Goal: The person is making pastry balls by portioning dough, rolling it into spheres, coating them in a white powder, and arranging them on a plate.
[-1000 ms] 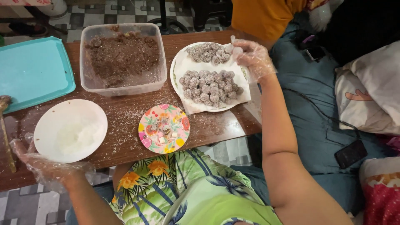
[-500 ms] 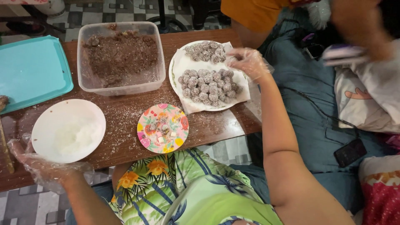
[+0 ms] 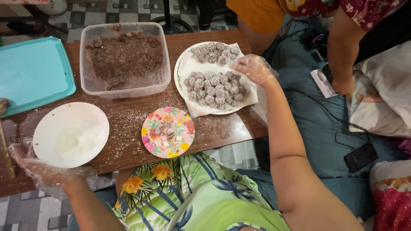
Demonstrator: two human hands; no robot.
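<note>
My gloved right hand hovered over the white plate of small, round, coconut-dusted balls on the counter; whether those fingers pinched one, I couldn't tell. My left hand rested loosely curled beside the white bowl of shredded coconut. The clear tub held brown mixture.

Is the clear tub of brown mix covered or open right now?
Open. The clear plastic tub has no lid on it, so the brown mix shows from above; a teal lid lies flat on the table beside it.

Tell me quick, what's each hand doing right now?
Left hand: gloved, resting on the table, holding nothing.
Right hand: gloved, over the plate of coated balls; grip unclear.
</note>
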